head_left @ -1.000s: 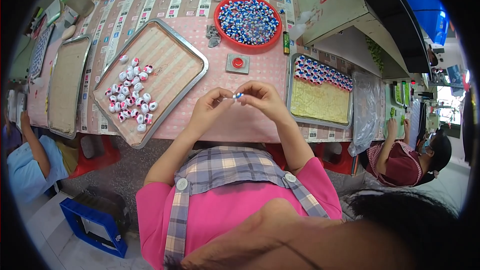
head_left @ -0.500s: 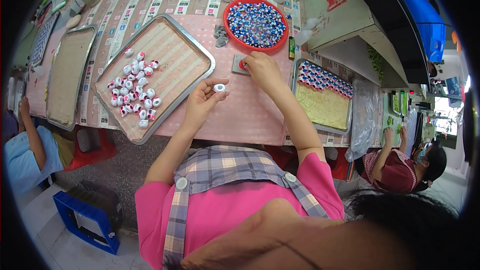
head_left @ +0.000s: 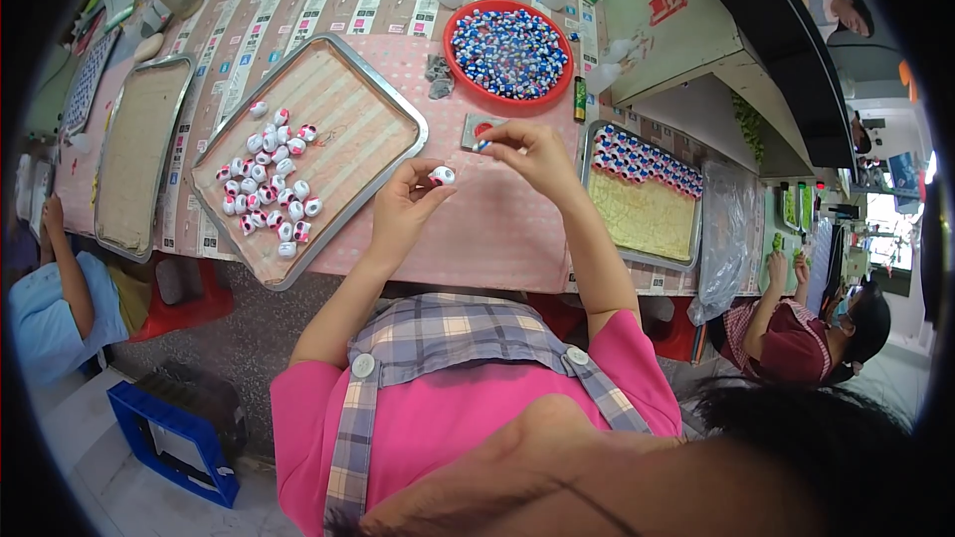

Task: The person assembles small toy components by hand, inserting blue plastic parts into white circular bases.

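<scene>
My left hand (head_left: 398,211) pinches a small white rounded piece (head_left: 442,176) with pink on it and a dark opening, between thumb and fingertips. Just to its right, my right hand (head_left: 544,164) grips a tiny blue-and-white piece (head_left: 483,145) at its fingertips. Beneath those fingertips lies a small grey plate (head_left: 468,133) bearing a red patch (head_left: 484,127). On the left, a metal-rimmed tray (head_left: 343,99) carries many similar white-and-pink pieces (head_left: 267,174). A red round basin (head_left: 477,93) full of small blue-and-white pieces (head_left: 512,50) stands beyond my right hand.
Right of my arm, a tray (head_left: 642,214) holds rows of finished-looking coloured pieces (head_left: 647,156) at its far end. A green tube (head_left: 580,99) and a crumpled grey rag (head_left: 439,77) flank the basin. Another tray (head_left: 141,159) stands far left. Co-workers sit at both sides.
My right hand has drawn back slightly from the plate toward me, uncovering the red patch, with the blue-and-white piece now showing. The white piece in my left hand has turned a little.
</scene>
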Demonstrator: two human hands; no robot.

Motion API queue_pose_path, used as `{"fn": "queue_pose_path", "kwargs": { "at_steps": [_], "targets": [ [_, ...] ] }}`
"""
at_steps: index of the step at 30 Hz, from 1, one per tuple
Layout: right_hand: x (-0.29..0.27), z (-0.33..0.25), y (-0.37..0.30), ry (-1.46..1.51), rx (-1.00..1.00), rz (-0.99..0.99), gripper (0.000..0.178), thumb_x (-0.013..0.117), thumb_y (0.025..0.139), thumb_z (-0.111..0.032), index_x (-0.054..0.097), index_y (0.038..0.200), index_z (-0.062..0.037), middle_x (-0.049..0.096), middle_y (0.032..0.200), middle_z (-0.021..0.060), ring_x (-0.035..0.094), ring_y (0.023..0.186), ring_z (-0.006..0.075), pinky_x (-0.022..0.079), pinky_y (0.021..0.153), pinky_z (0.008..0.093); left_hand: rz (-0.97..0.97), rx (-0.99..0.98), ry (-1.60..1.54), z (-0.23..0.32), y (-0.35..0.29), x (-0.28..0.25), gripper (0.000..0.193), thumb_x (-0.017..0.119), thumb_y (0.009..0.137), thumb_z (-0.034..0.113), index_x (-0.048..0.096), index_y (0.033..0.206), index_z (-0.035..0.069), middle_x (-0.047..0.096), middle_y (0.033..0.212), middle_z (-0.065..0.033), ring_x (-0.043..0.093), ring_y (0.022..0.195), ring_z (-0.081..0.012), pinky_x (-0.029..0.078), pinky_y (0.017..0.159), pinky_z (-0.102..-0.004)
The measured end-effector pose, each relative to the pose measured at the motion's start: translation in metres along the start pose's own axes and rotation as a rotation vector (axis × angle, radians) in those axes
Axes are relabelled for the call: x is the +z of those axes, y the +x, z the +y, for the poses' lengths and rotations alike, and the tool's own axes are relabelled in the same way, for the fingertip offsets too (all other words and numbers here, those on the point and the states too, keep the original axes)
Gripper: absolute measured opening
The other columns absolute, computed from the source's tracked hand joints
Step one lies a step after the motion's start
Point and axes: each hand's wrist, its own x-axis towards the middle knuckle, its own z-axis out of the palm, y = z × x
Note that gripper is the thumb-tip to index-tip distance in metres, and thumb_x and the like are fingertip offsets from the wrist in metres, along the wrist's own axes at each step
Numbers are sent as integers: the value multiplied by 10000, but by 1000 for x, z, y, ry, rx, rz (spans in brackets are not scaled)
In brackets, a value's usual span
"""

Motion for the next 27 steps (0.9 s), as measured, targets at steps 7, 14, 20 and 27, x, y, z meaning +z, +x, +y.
{"fn": "queue_pose_path", "kwargs": {
  "at_steps": [7, 14, 20, 27],
  "targets": [
    [12, -7, -17, 292, 92, -122, 150, 629, 752, -67, 645, 887, -5, 642, 747, 46, 602, 672, 97, 471, 594, 224, 5, -19, 151, 12, -3, 10, 267, 669, 739, 78, 556, 971, 9, 607, 861, -43, 586, 763, -99, 472, 663, -218],
    [13, -14, -25, 385, 182, -137, 119, 618, 769, -45, 623, 866, 24, 637, 811, 56, 582, 708, 94, 465, 644, 214, -3, 175, 369, 22, -7, 15, 264, 696, 716, 132, 590, 922, 7, 627, 843, -78, 615, 713, -129, 487, 639, -236],
    [12, -11, -35, 588, 173, -177, 93, 631, 754, -47, 626, 825, 14, 637, 769, 46, 585, 703, 87, 469, 620, 219, -42, 206, 417, 19, -12, 18, 247, 701, 708, 137, 605, 895, 10, 627, 813, -80, 606, 678, -125, 475, 606, -234],
    [44, 8, -50, 703, 98, 179, 167, 608, 775, -36, 603, 933, 18, 627, 857, 58, 592, 774, 112, 474, 696, 236, -63, 347, 600, 21, 2, 21, 243, 716, 687, 149, 596, 849, 12, 605, 784, -91, 587, 692, -177, 461, 612, -265]
  ]
}}
